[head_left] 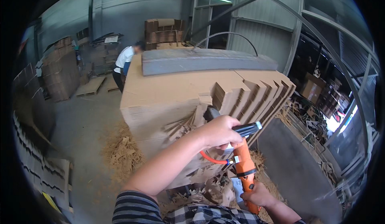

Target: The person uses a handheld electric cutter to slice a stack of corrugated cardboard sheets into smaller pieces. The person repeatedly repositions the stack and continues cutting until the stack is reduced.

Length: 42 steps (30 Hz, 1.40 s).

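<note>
An orange hand-held power tool [244, 163] slants in front of my body, its dark head up against the cut edge of a tall stack of cardboard sheets [168, 88]. My left hand [220, 132] is closed around the tool's black side handle [248, 129]. Lower down, my right hand [258, 194] wraps round the orange rear body. A red hose [212, 158] joins the tool near its middle. The stack's near edge has deep notches on the right, and loose cardboard strips [182, 127] hang out left of the tool. What the head touches is partly hidden by my left hand.
A long grey metal block [208, 61] with a curved rod lies on the stack. Cardboard scraps [122, 151] are heaped on the floor. Another person [125, 61] bends beside the stack's far left. Pallets [91, 86] and cardboard piles [60, 71] stand further left; a grey panel [286, 163] lies right.
</note>
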### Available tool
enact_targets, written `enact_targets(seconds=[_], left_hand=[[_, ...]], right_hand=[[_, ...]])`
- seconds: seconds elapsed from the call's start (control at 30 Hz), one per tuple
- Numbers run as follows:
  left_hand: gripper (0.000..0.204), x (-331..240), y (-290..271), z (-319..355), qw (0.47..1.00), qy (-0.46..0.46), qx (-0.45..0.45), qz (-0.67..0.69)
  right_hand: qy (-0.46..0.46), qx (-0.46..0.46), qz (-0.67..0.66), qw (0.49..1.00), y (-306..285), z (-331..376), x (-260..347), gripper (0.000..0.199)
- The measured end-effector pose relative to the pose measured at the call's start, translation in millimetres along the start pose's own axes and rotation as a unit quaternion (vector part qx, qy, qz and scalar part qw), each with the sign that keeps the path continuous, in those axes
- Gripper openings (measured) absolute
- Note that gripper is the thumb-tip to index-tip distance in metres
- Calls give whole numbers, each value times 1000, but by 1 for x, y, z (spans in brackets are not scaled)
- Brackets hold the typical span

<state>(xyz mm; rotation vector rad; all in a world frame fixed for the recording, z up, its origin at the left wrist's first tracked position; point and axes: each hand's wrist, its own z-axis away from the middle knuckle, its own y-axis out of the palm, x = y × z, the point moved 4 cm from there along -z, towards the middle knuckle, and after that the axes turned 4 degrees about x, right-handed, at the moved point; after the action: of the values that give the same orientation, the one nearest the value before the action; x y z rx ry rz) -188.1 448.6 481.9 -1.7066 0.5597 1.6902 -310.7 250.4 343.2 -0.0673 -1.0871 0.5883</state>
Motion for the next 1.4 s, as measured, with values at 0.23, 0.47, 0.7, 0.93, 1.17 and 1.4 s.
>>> enact_targets(seconds=[0.23,0.47,0.7,0.93,1.17,1.4], left_hand=[[42,21,9,-3,1000,-18,0,-14],[45,39,14,-3,1000,-24,11,11],[62,50,16,7,1000,-11,-12,-16],[35,11,49,-20,801,12,-104,-589],[30,19,54,-44,778,-55,-80,-621],[33,19,55,-46,779,-89,-45,-619]], right_hand=[[8,-26,-9,1000,5,-16,-23,17],[46,-48,-24,998,19,-35,-48,27],[27,-71,76,994,20,-48,-56,39],[-29,-29,99,994,8,-51,-67,45],[-48,19,24,998,3,-66,-78,40],[-119,21,11,993,2,-67,-83,39]])
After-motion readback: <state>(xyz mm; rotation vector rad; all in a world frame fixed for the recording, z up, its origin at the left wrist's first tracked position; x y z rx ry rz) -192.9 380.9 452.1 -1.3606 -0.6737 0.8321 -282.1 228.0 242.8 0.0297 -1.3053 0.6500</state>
